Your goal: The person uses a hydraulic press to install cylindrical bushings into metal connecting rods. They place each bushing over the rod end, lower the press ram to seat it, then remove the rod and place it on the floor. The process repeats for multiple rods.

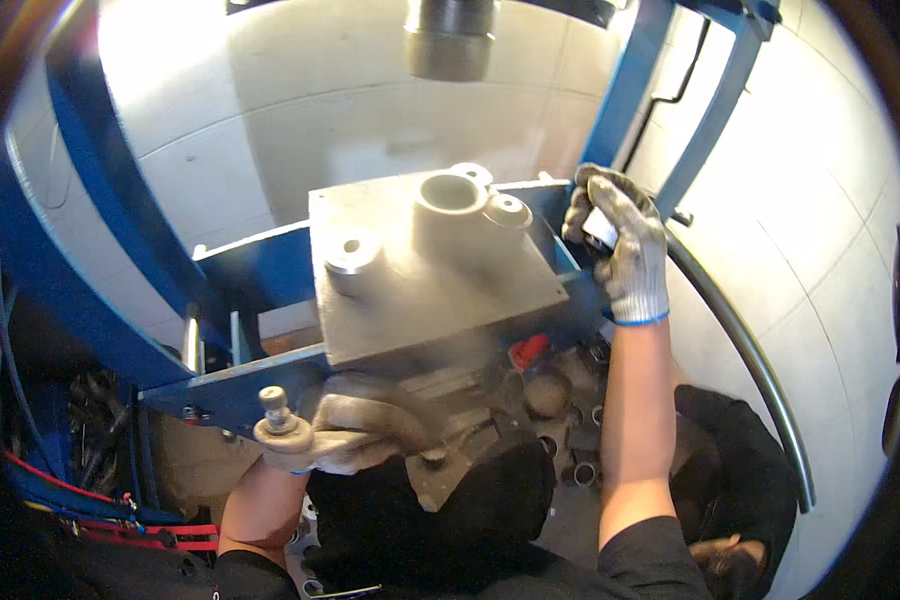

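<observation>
My left hand (355, 428), in a soiled work glove and blurred by motion, is closed at the near side of a blue press frame. It grips a metal part with an upright round-headed stud (275, 405), which sticks out beside the wrist. How far the part runs under the fingers is hidden. At the frame's right side my gloved right hand (622, 235) is raised, its fingers curled round a small dark and white object (598, 230). Between my hands a tilted steel plate (425, 290) lies on the frame, bearing a thick metal tube (450, 195) and several ringed pieces.
The press ram (450, 45) hangs above the plate. Blue uprights (110, 170) rise on both sides. A black curved hose or bar (745, 350) runs down at the right. Metal rings and a red object (530, 350) lie below; red and blue cables (70, 480) are at the left.
</observation>
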A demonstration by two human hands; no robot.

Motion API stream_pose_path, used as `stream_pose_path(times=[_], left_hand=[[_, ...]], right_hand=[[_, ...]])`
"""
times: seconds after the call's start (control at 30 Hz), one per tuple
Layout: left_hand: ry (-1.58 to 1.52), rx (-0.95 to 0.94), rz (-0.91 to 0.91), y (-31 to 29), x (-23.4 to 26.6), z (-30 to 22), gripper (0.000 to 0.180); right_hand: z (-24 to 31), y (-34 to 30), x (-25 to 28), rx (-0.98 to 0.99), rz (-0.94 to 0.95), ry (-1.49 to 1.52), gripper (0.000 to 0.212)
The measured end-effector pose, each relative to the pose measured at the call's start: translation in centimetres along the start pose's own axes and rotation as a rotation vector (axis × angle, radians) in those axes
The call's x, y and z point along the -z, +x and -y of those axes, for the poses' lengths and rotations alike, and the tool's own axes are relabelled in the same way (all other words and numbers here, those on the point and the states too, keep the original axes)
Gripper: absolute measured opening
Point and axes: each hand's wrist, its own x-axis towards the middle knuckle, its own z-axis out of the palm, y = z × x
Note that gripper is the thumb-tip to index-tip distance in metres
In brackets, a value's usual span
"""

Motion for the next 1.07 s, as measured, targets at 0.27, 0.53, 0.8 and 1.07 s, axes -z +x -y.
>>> stream_pose_path(times=[0.27, 0.53, 0.8, 1.07], left_hand=[[-0.014, -0.103, 0.084, 0.6, 0.3, -1.2, 0.032], [0.053, -0.284, -0.222, 1.1, -1.8, -4.4, 0.030], [0.524, -0.308, -0.436, -2.4, -1.8, -5.8, 0.015], [0.354, -0.569, -0.334, -2.8, 1.8, -5.2, 0.030]], right_hand=[[-0.4, 1.9, 3.4, 0.296, 0.163, -0.586, 0.050], [1.5, 0.2, 1.1, -0.029, 0.152, -0.269, 0.025], [-0.5, 3.0, 3.2, 0.897, 0.247, -1.025, 0.030], [-8.0, 8.1, 0.4, 0.800, 0.089, -1.173, 0.042]])
